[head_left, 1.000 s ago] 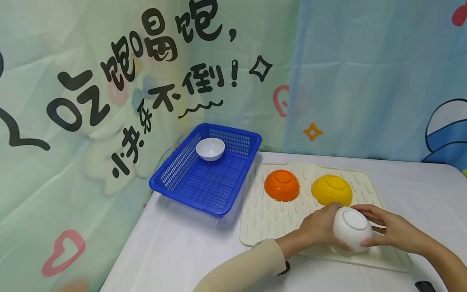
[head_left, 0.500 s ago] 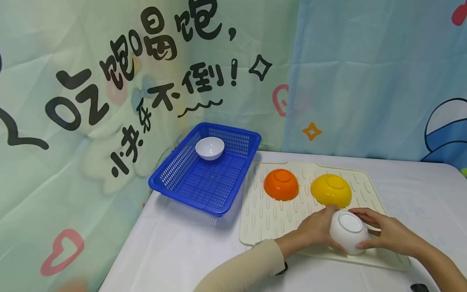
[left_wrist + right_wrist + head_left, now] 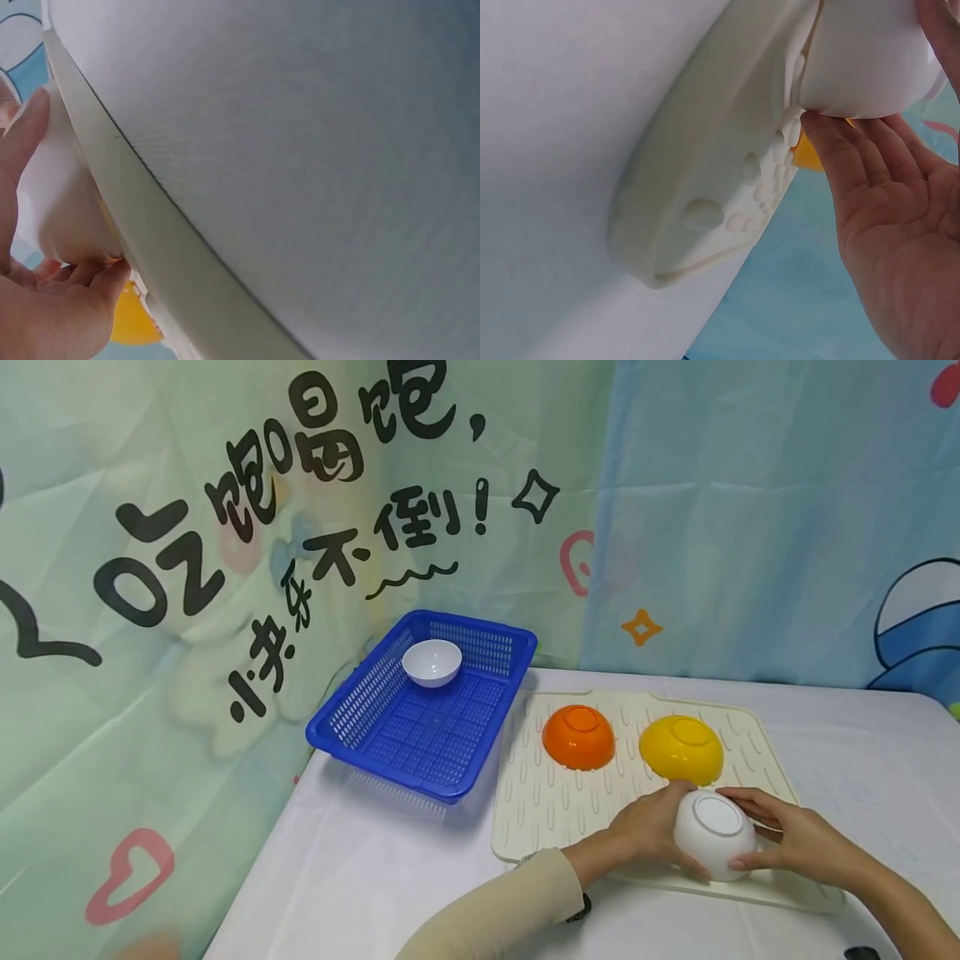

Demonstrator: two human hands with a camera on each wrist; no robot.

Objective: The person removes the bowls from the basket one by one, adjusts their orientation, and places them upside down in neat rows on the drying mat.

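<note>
An upside-down white bowl [image 3: 716,837] sits at the near right part of the cream drying mat [image 3: 558,814], its foot ring facing up. My left hand [image 3: 654,828] grips its left side, thumb in front and fingers behind. From the other side my right hand [image 3: 802,842] holds it between thumb and fingers. In the left wrist view, the left fingers curve round the wall of the white bowl [image 3: 67,202] close to the mat. Fingertips of the right hand [image 3: 900,217] touch the bowl's rim in the right wrist view.
Behind, an orange bowl [image 3: 578,739] and a yellow bowl [image 3: 681,752] lie upside down on the mat. Left of it stands a blue basket [image 3: 450,789] with a small white bowl [image 3: 432,663] upright inside. A printed curtain [image 3: 480,510] backs the white-covered table [image 3: 360,877].
Both hands have shifted the white bowl slightly left and nearer the mat's front edge, mostly in the first half second. The other bowls and the basket stay put.
</note>
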